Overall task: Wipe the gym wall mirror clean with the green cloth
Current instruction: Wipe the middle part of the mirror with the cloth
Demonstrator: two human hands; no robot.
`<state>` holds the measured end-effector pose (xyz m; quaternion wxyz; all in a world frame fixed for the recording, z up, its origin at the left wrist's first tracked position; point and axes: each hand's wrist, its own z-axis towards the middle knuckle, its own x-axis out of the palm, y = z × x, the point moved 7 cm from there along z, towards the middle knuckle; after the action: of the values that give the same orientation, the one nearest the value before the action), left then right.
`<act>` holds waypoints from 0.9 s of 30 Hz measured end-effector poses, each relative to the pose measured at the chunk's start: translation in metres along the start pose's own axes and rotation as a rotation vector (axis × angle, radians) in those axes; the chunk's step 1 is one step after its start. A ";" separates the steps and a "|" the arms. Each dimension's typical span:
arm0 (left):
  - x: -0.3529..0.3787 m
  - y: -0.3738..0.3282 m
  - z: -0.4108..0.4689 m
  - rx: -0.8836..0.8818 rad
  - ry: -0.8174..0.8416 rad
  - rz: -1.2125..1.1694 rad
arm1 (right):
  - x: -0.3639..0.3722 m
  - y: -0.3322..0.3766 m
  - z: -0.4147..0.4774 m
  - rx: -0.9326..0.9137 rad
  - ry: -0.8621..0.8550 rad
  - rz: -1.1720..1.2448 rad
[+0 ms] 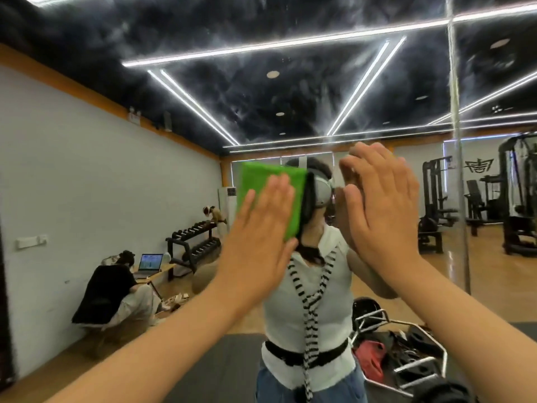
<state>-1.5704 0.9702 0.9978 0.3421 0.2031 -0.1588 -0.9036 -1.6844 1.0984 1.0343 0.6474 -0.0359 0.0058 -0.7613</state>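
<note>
Both hands are up on the mirror (290,82) at face height. The left hand (261,228) lies flat with straight fingers and presses the cloth (255,175) against the glass. It does not grip the cloth, which shows as a folded green pad above and to the left of the fingertips. The right hand (383,205) is just beside it, also flat with straight fingers and holding nothing. It looks to be resting on the glass, its reflection meeting it at the fingertips.

The step in hand seems to be the wiping stroke itself. Most of the work looks to lie above the hands, where cloudy smears (238,91) show over the dark reflected ceiling.

To do it well:
- Spread the pressure over the whole palm, so the pad stays flat and does not bunch under the heel of the hand.
- Run long, overlapping passes, starting above the hands and working down so loosened haze is not dragged over finished glass.
- The bare right palm will likely leave prints, so lift it off or wipe that patch last.
- Take each pass right up to the vertical seam (453,112) on the far side of the right hand.
- Turn the pad to a fresh face once it starts streaking.
</note>
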 end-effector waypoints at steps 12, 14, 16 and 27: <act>-0.009 0.046 -0.001 -0.117 -0.021 -0.058 | 0.032 0.038 -0.010 0.095 -0.015 0.060; 0.001 0.010 -0.019 0.133 -0.027 -0.005 | 0.034 0.037 -0.011 0.088 -0.019 0.054; 0.008 0.012 -0.030 0.301 -0.009 0.060 | 0.033 0.033 -0.012 0.089 -0.023 0.079; -0.003 0.021 -0.015 0.005 -0.058 -0.099 | 0.023 0.011 -0.015 0.244 0.088 0.483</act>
<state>-1.5498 0.9550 0.9941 0.2917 0.1853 -0.1603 -0.9246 -1.6785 1.0736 1.0202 0.8089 0.0781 -0.0496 -0.5806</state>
